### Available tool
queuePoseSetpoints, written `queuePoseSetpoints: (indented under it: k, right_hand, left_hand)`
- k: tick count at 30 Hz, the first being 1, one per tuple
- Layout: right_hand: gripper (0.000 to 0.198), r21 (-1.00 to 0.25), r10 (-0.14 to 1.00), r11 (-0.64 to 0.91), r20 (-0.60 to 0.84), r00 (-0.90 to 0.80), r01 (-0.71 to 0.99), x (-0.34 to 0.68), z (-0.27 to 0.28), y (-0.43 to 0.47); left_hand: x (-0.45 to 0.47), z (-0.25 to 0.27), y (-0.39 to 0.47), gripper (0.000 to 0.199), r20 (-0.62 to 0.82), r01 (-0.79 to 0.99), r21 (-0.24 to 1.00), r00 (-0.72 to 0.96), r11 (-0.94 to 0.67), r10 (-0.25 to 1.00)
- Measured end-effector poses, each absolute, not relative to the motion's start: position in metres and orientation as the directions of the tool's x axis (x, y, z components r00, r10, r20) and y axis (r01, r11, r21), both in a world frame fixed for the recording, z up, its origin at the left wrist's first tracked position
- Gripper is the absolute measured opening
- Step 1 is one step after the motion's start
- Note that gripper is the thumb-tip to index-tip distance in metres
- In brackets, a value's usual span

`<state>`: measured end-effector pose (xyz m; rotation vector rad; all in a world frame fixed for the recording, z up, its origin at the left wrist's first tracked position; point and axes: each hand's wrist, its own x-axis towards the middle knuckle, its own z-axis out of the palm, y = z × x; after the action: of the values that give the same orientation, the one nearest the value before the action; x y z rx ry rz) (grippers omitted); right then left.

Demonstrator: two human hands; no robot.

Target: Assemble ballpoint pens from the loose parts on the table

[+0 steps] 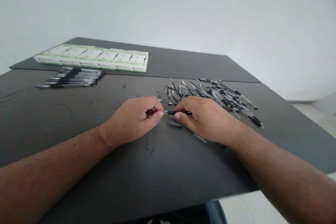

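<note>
Pale wall (168, 14) fills the background behind a dark grey table (147, 178), whose top is split by a seam running across it. A loose pile of pens and pen parts (231, 101) spreads over its right side, partly behind the right hand (207, 119). Far left, white-and-green boxes (105, 63) stand in a close row. Both hands meet near the middle: the left hand (133, 120) pinches one end of a black-and-clear pen (172, 112), while the right grips its dark part between thumb and fingers. Nearer than the boxes lies a group of pens (75, 77), roughly parallel. Small dark scraps (149, 148) dot the tabletop.
</note>
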<state>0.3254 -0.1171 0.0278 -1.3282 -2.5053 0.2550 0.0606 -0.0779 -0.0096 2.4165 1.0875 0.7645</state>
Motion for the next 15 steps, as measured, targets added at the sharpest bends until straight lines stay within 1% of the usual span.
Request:
queuePoseSetpoints:
  k: [2,5,8,12,15]
  right_hand:
    - [0.014,-0.292,0.837,0.548,0.186,-0.515,0.784,0.3259,0.0273,-0.1173]
    - [0.012,-0.268,0.837,0.546,0.151,-0.525,0.794,0.3256,0.0273,-0.1170]
    - [0.020,-0.268,0.829,0.558,0.131,-0.544,0.785,0.3254,0.0271,-0.1170]
    - [0.015,-0.304,0.847,0.532,0.177,-0.502,0.790,0.3267,0.0261,-0.1180]
    - [0.010,-0.278,0.845,0.535,0.158,-0.511,0.798,0.3265,0.0263,-0.1176]
  left_hand:
    - [0.0606,-0.0097,-0.0780,0.024,0.324,0.564,0.534,0.552,-0.630,0.769]
    - [0.0604,-0.0096,-0.0780,0.023,0.331,0.558,0.528,0.559,-0.640,0.760]
    - [0.0606,-0.0089,-0.0777,0.024,0.334,0.558,0.526,0.559,-0.642,0.759]
    - [0.0610,-0.0082,-0.0775,0.024,0.340,0.551,0.530,0.559,-0.645,0.756]
    - [0.0608,-0.0085,-0.0776,0.023,0.343,0.542,0.531,0.566,-0.651,0.750]
